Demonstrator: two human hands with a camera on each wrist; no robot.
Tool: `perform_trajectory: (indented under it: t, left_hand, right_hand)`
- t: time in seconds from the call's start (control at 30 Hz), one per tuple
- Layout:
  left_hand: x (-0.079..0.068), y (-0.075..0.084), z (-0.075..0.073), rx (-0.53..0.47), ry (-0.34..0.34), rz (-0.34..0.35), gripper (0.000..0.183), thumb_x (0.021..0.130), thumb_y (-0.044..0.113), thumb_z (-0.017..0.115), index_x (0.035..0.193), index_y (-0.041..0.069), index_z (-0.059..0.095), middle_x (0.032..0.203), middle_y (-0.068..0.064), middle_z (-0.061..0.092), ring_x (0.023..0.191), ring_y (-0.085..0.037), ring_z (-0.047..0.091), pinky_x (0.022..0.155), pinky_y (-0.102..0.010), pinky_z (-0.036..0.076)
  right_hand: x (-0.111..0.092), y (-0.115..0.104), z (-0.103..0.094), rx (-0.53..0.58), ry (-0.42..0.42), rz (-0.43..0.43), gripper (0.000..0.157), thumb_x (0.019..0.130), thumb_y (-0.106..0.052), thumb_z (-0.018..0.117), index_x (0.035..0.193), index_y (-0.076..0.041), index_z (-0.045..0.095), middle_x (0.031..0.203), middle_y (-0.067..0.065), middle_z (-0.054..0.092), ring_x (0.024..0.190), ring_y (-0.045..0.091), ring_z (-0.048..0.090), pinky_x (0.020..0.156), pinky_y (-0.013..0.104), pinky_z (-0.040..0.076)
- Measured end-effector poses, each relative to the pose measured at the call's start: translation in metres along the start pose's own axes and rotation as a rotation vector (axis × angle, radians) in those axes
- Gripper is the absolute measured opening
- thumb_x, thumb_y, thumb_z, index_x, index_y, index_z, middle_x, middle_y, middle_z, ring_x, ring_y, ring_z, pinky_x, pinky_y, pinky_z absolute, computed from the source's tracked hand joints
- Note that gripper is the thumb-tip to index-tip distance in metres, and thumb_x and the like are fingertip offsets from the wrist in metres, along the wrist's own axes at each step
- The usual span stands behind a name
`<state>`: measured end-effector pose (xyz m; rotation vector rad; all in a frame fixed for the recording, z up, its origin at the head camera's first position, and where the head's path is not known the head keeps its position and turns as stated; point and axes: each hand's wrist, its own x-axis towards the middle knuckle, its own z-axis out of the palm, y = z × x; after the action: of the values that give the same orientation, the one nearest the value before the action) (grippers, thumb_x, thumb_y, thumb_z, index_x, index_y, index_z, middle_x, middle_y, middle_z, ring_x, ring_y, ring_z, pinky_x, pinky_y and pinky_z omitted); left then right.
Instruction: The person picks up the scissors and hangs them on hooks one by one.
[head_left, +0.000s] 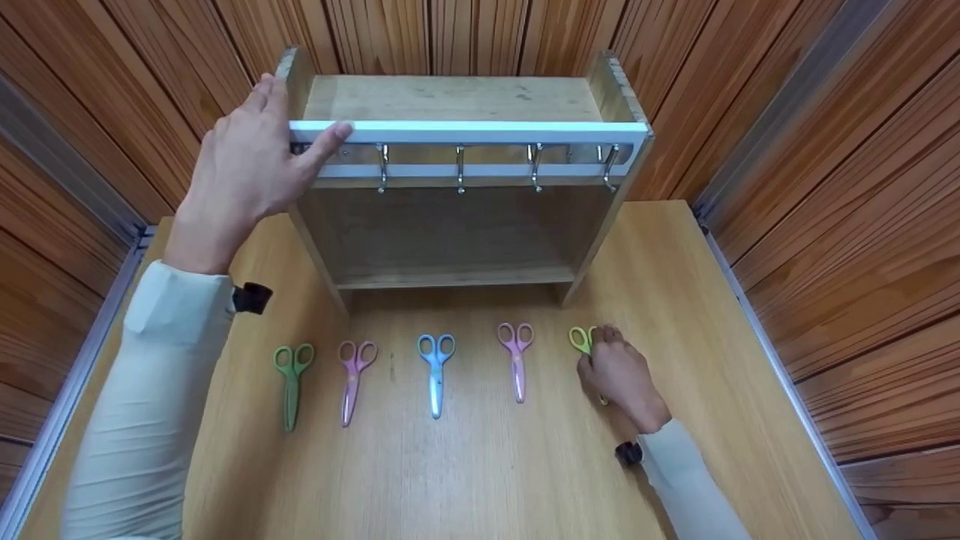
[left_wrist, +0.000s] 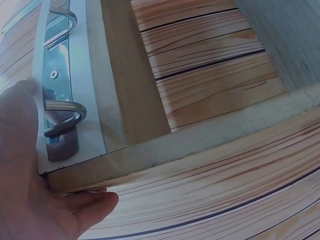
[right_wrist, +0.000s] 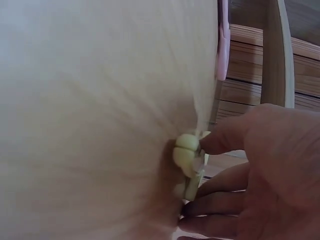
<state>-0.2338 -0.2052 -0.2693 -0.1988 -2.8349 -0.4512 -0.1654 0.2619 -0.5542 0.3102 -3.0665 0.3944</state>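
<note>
My left hand [head_left: 244,161] grips the upper left corner of a wooden shelf unit [head_left: 457,232], thumb over the white front rail [head_left: 480,133]. The left wrist view shows its fingers bent round the outer side board [left_wrist: 165,149], below a metal hook [left_wrist: 75,112]. Down on the table, my right hand [head_left: 622,371] pinches yellow-green scissors [right_wrist: 186,155] between thumb and fingers. One handle loop shows past the fingers in the head view; most of the blades are hidden under the hand. Pink scissors [head_left: 517,360] lie just left of it.
Blue scissors [head_left: 436,375], another pink pair [head_left: 351,382] and green scissors [head_left: 292,386] lie in a row on the wooden table [head_left: 480,480], handles toward the shelf unit. Several metal hooks [head_left: 460,169] hang along the rail. Wood-panelled walls [head_left: 847,225] surround the table.
</note>
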Motion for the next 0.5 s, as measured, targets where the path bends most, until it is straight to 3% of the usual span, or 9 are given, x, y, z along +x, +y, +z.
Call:
perform_trajectory:
  t: [0.1, 0.2, 0.37, 0.5]
  left_hand:
    - [0.0, 0.0, -0.0002, -0.001, 0.0, 0.001, 0.107, 0.1, 0.08, 0.033, 0.167, -0.001, 0.015, 0.174, -0.028, 0.016, 0.142, -0.059, 0.045, 0.116, -0.07, 0.039]
    - [-0.0003, 0.0, 0.0002, -0.013, -0.003, -0.002, 0.107, 0.1, 0.08, 0.033, 0.166, -0.002, 0.016, 0.174, -0.028, 0.015, 0.142, -0.058, 0.046, 0.116, -0.069, 0.039]
    - [-0.0013, 0.0013, 0.0013, -0.023, -0.006, -0.004, 0.107, 0.099, 0.08, 0.033, 0.166, -0.002, 0.018, 0.174, -0.027, 0.015, 0.139, -0.058, 0.05, 0.114, -0.069, 0.042]
    - [-0.0012, 0.0023, 0.0012, -0.023, -0.001, 0.003, 0.108, 0.099, 0.081, 0.033, 0.166, -0.003, 0.019, 0.174, -0.027, 0.015, 0.139, -0.059, 0.049, 0.114, -0.068, 0.041]
  right_hand:
    - [0.0019, -0.0041, -0.0025, -0.04, -0.004, -0.015, 0.04, 0.094, -0.013, 0.065, 0.119, 0.018, 0.062, 0.11, 0.031, 0.066, 0.082, 0.033, 0.065, 0.066, 0.048, 0.059]
    - [0.0035, -0.0068, -0.0051, -0.07, -0.029, -0.015, 0.036, 0.092, -0.013, 0.065, 0.113, 0.016, 0.063, 0.097, 0.025, 0.064, 0.071, 0.025, 0.056, 0.057, 0.042, 0.053]
    - [0.0048, -0.0071, -0.0072, -0.108, -0.059, -0.01, 0.032, 0.092, -0.013, 0.066, 0.109, 0.013, 0.064, 0.089, 0.02, 0.063, 0.067, 0.022, 0.053, 0.056, 0.041, 0.052]
    - [0.0038, -0.0058, -0.0061, -0.129, -0.023, -0.042, 0.026, 0.09, -0.01, 0.068, 0.104, 0.011, 0.064, 0.085, 0.018, 0.062, 0.065, 0.025, 0.057, 0.054, 0.045, 0.055]
